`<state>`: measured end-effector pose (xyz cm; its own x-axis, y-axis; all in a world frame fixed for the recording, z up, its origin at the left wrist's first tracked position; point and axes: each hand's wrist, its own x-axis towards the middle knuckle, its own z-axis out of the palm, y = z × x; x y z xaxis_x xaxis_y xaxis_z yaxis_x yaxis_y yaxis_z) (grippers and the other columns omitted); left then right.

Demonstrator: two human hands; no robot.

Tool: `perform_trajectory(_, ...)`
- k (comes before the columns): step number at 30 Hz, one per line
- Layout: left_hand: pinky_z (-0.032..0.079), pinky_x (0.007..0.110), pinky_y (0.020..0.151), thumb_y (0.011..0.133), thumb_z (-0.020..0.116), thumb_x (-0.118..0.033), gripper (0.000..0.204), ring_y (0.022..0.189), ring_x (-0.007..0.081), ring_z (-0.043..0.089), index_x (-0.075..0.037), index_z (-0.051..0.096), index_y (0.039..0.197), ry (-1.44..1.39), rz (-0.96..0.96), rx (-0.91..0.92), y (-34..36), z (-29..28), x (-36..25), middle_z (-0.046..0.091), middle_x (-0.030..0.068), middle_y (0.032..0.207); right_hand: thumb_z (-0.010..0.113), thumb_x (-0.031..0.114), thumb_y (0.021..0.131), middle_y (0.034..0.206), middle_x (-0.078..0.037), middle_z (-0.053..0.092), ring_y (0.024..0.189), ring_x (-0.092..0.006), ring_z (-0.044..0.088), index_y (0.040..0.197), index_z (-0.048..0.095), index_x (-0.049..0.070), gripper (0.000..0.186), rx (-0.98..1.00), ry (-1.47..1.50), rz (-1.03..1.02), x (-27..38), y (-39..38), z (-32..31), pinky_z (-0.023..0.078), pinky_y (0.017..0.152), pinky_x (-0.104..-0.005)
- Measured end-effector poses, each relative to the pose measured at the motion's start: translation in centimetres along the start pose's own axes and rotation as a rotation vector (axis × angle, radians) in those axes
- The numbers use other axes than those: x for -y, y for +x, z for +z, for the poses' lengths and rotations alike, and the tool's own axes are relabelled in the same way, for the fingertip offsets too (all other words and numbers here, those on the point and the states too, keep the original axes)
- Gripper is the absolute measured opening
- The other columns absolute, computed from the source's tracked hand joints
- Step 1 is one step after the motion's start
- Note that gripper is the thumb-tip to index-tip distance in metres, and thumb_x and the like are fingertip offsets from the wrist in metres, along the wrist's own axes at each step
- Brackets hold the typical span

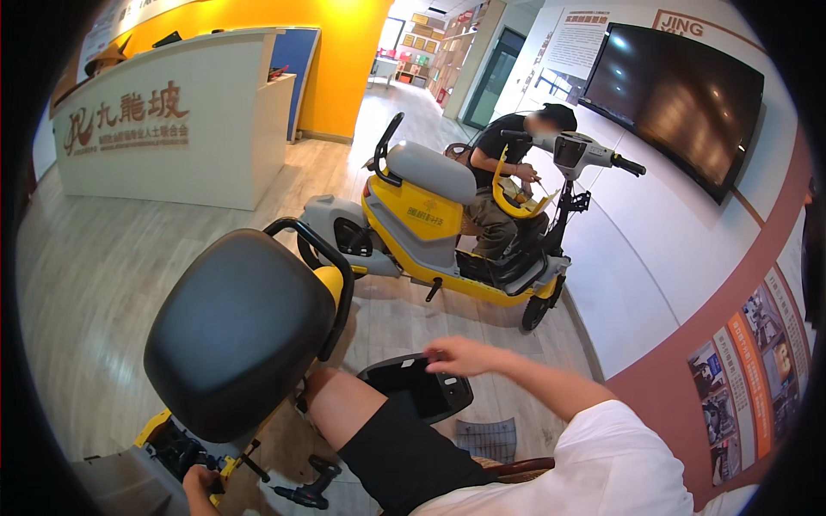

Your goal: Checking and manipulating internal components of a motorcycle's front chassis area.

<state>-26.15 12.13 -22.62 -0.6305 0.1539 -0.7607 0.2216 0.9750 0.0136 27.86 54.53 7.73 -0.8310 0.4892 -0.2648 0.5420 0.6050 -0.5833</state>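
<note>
Black bin [419, 394] sits beside my leg [346, 404], just by my right grip [452, 357]; my left grip [200, 482] is at the yellow scooter frame [153, 427]. I cannot tell whether either is open or closed.

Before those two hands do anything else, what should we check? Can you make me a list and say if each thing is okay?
1. Drill put down: ok, it lies on the floor.
2. Floor tidy by the bare leg: not ok, the drill and black tub are there.
3. Grip of the right hand touching the tub: cannot tell, it is at the tub's edge.
4. Grip of the left hand holding something: cannot tell, it is low beside the near scooter.
5. Other person out of the way: ok, bent over by the far scooter.
</note>
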Motion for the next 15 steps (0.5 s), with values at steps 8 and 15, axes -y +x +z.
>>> perform_trajectory(8,0.052,0.036,0.081,0.078,0.072,-0.040,0.054,0.099,0.0262,0.066,0.002,0.064,0.110,0.053,0.018,-0.023,-1.1,-0.4,-0.9,0.067,0.0141,0.108,0.063,0.046,0.083,0.119,-0.023,0.053,0.113,-0.0386,0.049,0.134,0.042,-0.001,0.073,-0.434,0.019,-0.129,9.1,9.2,13.5,0.041,0.098,-0.0422)
perform_trajectory(15,0.055,0.040,0.062,0.081,0.072,-0.029,0.042,0.075,0.0290,0.069,0.006,0.063,0.101,-0.027,0.040,-0.156,4.6,2.4,10.4,0.069,0.0166,0.092,0.061,0.051,0.082,0.115,-0.023,0.054,0.109,-0.0390,0.051,0.133,0.043,-0.002,0.076,-0.295,0.059,-0.243,12.1,10.4,15.2,0.042,0.095,-0.0432)
